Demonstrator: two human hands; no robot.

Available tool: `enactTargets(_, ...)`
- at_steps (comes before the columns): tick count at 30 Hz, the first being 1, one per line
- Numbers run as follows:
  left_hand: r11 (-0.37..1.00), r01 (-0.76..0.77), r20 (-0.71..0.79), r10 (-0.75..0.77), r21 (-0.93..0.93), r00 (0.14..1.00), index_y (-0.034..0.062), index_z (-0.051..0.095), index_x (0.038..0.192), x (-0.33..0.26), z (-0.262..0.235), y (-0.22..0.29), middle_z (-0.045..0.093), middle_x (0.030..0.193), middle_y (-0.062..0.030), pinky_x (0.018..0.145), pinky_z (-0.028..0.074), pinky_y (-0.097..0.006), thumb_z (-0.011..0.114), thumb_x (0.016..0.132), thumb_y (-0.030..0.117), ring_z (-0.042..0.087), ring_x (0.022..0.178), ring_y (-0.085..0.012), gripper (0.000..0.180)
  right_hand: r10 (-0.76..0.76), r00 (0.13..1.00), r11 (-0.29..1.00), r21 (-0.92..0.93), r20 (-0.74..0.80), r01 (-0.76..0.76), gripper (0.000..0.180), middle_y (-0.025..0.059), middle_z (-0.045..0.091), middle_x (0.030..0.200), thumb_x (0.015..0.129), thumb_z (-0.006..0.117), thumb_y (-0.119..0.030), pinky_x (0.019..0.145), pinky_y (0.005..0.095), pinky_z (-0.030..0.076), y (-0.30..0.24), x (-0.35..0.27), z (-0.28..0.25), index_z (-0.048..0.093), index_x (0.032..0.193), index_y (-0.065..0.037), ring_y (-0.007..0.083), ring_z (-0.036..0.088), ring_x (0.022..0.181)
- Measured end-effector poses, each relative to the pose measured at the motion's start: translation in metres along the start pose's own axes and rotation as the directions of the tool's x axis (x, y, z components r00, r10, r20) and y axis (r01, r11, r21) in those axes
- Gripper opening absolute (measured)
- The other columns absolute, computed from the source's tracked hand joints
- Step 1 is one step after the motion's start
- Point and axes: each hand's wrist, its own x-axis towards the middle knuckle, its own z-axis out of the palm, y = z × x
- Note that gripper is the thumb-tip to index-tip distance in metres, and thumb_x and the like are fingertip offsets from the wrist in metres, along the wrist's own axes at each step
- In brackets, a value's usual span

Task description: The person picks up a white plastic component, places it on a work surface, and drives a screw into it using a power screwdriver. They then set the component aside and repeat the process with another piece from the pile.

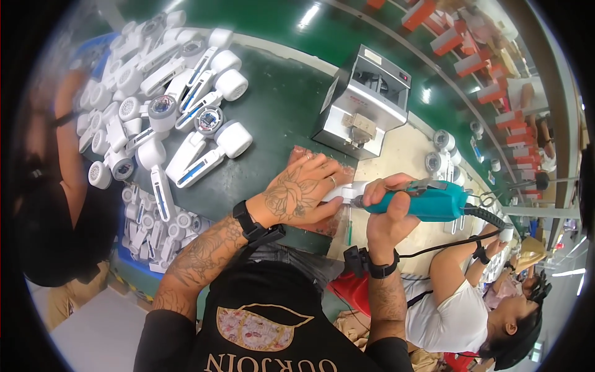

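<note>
My right hand [390, 214] is wrapped round a teal electric screwdriver [431, 201], which lies sideways with its tip pointing left. That tip meets, or nearly meets, a white plastic piece [344, 191]; the exact contact is hidden by my fingers. Over the piece lies my tattooed left hand [304, 189], fingers bent around it and holding it down on a worn reddish mat [297, 155]. Most of the piece is under that hand. A black cable [486, 217] runs from the screwdriver's back end.
Many white handheld fans [198, 164] are heaped on the dark green table [273, 80] to the left. A blue crate [155, 266] below holds more. A grey metal machine [365, 102] stands beyond my hands. People sit at both sides, one in a white shirt [449, 319].
</note>
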Motion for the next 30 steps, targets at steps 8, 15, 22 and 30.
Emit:
enactTargets(8,0.996,-0.043,0.016,0.041,0.079,0.999,0.005,0.057,0.124,0.007,-0.015,0.011,0.055,0.107,-0.011,0.089,0.042,-0.042,0.065,0.081,0.027,0.053,0.1,-0.03,0.049,0.057,0.998,0.99,0.133,0.003,-0.057,0.037,0.0057,0.05,0.066,0.091,0.07,-0.033,0.054,0.0322,0.044,0.009,-0.007,-0.003,0.049,0.09,-0.003,0.0169,0.05,0.058)
enactTargets(15,0.987,-0.105,-0.001,0.106,0.12,0.994,0.0058,0.056,0.126,0.007,-0.018,0.022,0.057,0.121,-0.0119,0.091,0.042,-0.043,0.066,0.083,0.029,0.054,0.104,-0.0304,0.05,0.121,0.992,0.99,0.075,-0.03,-0.119,0.04,0.0061,0.054,0.07,0.092,0.068,-0.038,0.061,0.0314,0.047,-0.011,-0.012,-0.011,0.052,0.098,-0.001,0.0177,0.056,0.064)
enactTargets(22,0.981,-0.071,0.107,0.052,0.183,0.993,0.0052,0.056,0.125,-0.014,-0.005,0.053,0.06,0.116,-0.0105,0.096,0.043,-0.038,0.063,0.088,0.03,0.057,0.107,-0.0257,0.045,0.021,0.979,0.964,0.263,-0.204,0.035,0.061,0.0087,0.053,0.068,0.082,0.074,-0.053,0.057,0.0351,0.047,-0.056,-0.05,-0.033,0.051,0.101,0.0,0.021,0.054,0.06)
enactTargets(30,0.716,0.353,-0.224,-0.576,-0.602,0.786,-0.0027,0.056,0.125,-0.053,-0.083,0.035,0.063,0.12,-0.0119,0.099,0.046,-0.034,0.061,0.094,0.012,0.058,0.114,-0.0187,0.035,0.008,0.982,0.989,0.147,-0.188,0.02,0.064,0.0098,0.055,0.065,0.081,0.074,-0.056,0.054,0.0339,0.048,-0.046,-0.073,-0.041,0.051,0.1,0.0,0.0217,0.057,0.057)
